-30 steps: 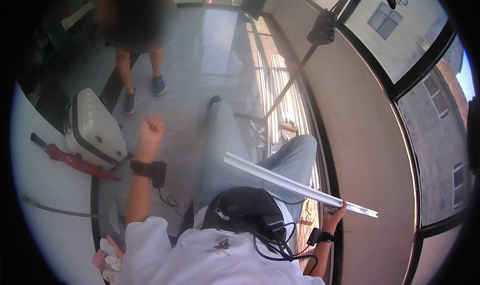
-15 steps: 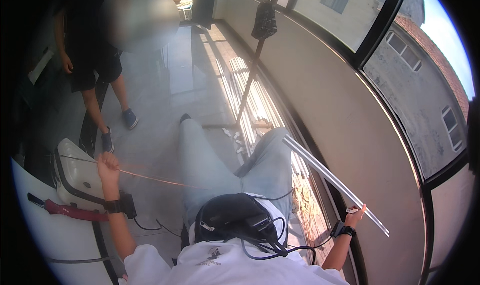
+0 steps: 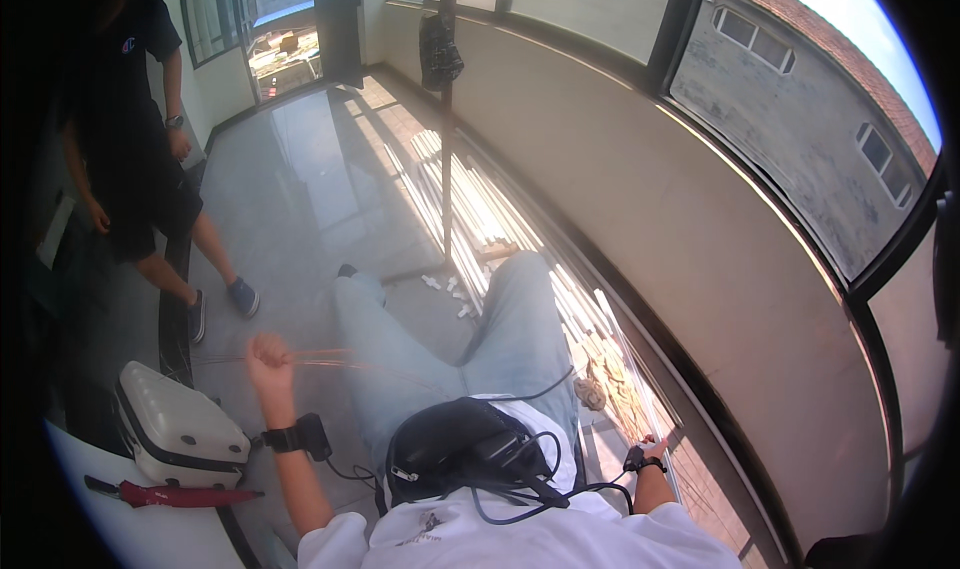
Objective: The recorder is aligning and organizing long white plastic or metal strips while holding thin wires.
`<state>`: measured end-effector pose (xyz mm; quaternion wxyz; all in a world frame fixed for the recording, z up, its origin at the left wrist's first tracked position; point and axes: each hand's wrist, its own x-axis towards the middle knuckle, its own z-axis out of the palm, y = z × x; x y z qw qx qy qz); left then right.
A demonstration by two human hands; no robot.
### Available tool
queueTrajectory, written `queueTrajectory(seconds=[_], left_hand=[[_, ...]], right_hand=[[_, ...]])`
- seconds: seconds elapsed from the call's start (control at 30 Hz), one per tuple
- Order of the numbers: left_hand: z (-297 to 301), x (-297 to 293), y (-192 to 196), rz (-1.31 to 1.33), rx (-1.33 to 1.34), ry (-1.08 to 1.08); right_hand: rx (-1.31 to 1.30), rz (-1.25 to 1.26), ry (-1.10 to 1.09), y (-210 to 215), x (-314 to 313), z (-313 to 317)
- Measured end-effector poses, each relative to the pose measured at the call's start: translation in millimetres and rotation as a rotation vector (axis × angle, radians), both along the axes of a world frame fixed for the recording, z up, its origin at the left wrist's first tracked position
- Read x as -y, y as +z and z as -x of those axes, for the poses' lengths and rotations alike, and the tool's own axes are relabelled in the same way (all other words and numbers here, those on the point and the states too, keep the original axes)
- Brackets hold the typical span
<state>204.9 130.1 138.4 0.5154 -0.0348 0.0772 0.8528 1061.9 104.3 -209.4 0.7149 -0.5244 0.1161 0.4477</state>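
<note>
Clear strip faint, right hand half hidden

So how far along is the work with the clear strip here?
Done: nothing clearly finished; small white pieces lie loose on the floor. In hand: right hand grips the clear strip; left hand is fisted on a blurred thin strand. Left: cannot tell.

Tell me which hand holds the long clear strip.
The right hand, low beside the window wall, grips the clear strip. The left hand is raised on the other side, fisted around thin blurred strands instead.
</note>
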Motion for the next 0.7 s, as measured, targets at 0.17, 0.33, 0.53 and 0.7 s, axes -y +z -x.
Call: queueTrajectory(seconds=[0.17,0.33,0.53,0.7], left_hand=[[16.4,16.2,4.8,0.072,-0.056,0.094],[14.1,23.5,7.7,0.150,-0.064,0.152],[3.5,14.3,5.7,0.137,-0.095,0.066],[-8.0,27.6,10.3,0.160,-0.042,0.099]], right_hand=[[-0.139,0.068,-0.117,-21.1,-15.3,31.4],[-0.215,0.009,0.075,-29.2,-169.3,22.3],[-0.114,-0.392,0.587,177.7,-401.5,171.1],[0.363,-0.419,1.049,336.9,-379.1,341.0]])
